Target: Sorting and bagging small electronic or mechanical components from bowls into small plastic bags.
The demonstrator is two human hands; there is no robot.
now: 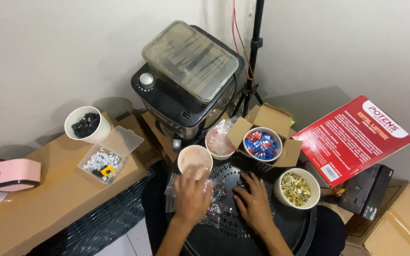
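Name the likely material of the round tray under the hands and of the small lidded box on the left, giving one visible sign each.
Tray: probably black plastic or painted metal; dull sheen, punched holes. Box: clear plastic; white pieces show through its walls and open lid.

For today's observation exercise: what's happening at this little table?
A person rests both hands on a round black perforated tray. The left hand lies on small clear plastic bags; the right hand lies flat beside them. Around the hands stand white cups: one with gold pieces, one with blue and red pieces.
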